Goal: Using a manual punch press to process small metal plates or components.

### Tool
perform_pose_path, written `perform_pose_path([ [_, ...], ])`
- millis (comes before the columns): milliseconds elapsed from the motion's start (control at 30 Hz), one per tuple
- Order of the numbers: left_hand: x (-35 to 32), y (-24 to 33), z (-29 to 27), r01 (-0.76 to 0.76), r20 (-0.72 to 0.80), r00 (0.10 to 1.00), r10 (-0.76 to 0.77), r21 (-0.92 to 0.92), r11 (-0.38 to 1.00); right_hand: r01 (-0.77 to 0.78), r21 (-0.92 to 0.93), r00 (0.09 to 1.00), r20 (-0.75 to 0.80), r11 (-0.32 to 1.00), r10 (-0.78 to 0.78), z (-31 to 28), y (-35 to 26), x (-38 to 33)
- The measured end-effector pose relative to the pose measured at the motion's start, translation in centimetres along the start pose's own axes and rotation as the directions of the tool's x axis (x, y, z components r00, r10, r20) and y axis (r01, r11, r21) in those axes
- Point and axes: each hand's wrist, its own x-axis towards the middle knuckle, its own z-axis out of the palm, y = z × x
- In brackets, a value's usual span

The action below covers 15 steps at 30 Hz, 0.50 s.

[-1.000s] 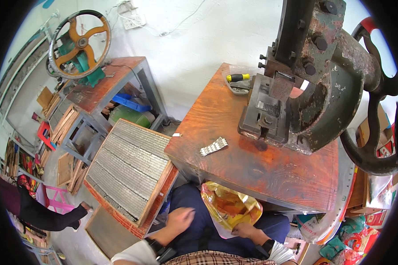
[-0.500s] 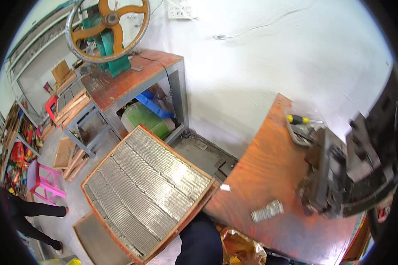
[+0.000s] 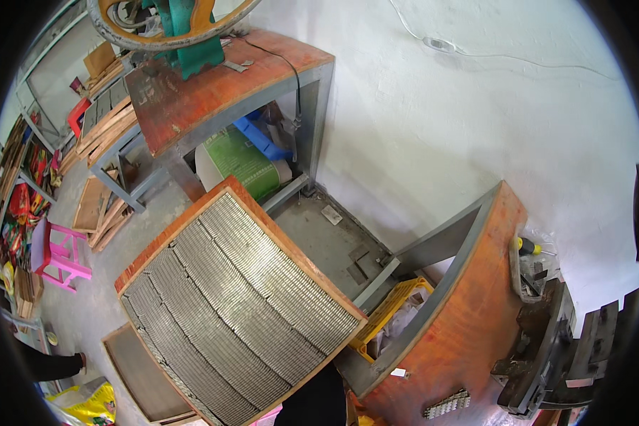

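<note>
Neither of my hands shows in the head view. In front of me sits a shallow wood-rimmed tray [image 3: 184, 234], tilted in the picture. Long rows of small, shiny metal pieces [image 3: 245, 291] fill it, packed side by side in several bands. To its right, a short strip of similar metal pieces [image 3: 447, 405] lies on the reddish workbench [image 3: 454, 312], near a small white piece [image 3: 399, 373]. My dark-clothed leg [image 3: 311, 399] appears below the tray's near edge.
A dark metal machine [image 3: 539, 348] stands on the right bench, beside a tray holding a yellow-handled screwdriver [image 3: 529, 247]. A yellow crate [image 3: 387, 316] sits under that bench. Far left are a handwheel press [image 3: 192, 42] on a table, a pink stool [image 3: 60, 252] and another person's leg [image 3: 50, 363].
My view has shifted down and to the right, so the handwheel sits higher and the yellow crate now shows. The metal-filled tray appears nearer. The other person's legs are less visible.
</note>
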Motion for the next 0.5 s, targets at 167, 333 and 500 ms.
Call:
perform_pose_path([
  [167, 0.1, -2.8, -0.5, 0.053, 0.098, 0.994, -0.049, -0.037, 0.998, 0.024, -0.028, 0.999, -0.031, 0.999, -0.025, 0.5, 1.1, -0.3],
  [333, 1.3, -7.1, -1.5, 0.070, 0.219, 0.974, -0.058, -0.045, 0.997, 0.063, -0.060, 0.994, -0.088, 0.996, -0.068, 3.4, 3.3, -1.2],
  [500, 2.0, -13.1, -4.6, 0.004, 0.284, 0.959, 0.003, -0.025, 1.000, 0.185, -0.143, 0.961, -0.179, 0.972, -0.209, 6.0, 6.3, 1.6],
])
